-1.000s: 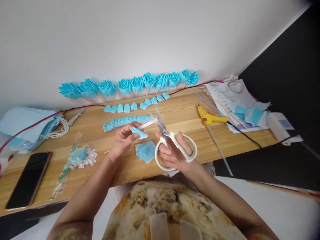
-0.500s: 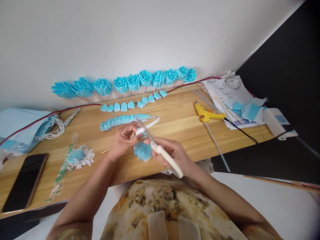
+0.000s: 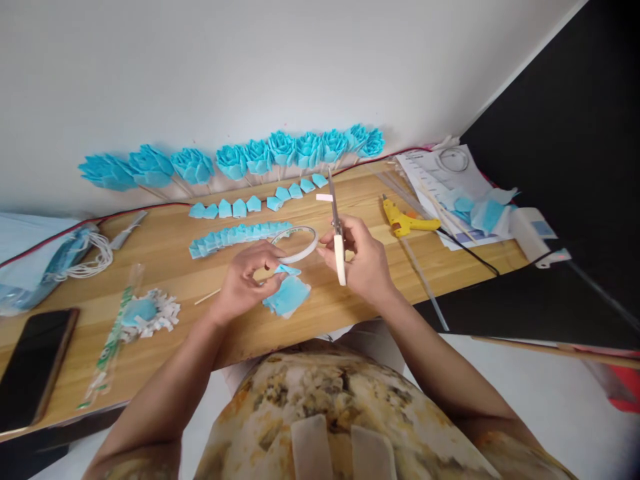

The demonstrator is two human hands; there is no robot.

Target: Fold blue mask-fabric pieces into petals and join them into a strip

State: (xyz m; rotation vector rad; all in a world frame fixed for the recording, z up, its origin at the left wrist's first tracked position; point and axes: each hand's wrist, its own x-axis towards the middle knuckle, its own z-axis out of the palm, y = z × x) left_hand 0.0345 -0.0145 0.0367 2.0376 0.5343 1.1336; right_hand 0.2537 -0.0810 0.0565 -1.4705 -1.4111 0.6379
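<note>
My left hand (image 3: 253, 277) pinches a small folded blue fabric piece (image 3: 287, 269) between thumb and fingers. Right by its fingertips is a roll of white tape (image 3: 303, 252); whether the hand also grips it, I cannot tell. My right hand (image 3: 363, 260) is closed around white-handled scissors (image 3: 339, 250), blades pointing up and away from me. A short whitish strip (image 3: 324, 197) clings to the blade near its tip. Below the left hand, loose blue fabric pieces (image 3: 289, 297) lie on the wooden table (image 3: 240, 333).
Blue fabric flowers (image 3: 283, 148) on sticks line the wall. Before them lie rows of blue petals (image 3: 240, 208). A yellow glue gun (image 3: 407, 222) and papers (image 3: 450, 180) are on the right. A phone (image 3: 37, 367), white scraps (image 3: 167, 312) and a bag of masks (image 3: 40, 257) occupy the left.
My right hand has moved right and up with the scissors, away from the left hand. The scissors now stand more upright, with a strip on the blade. The tape roll has shifted slightly.
</note>
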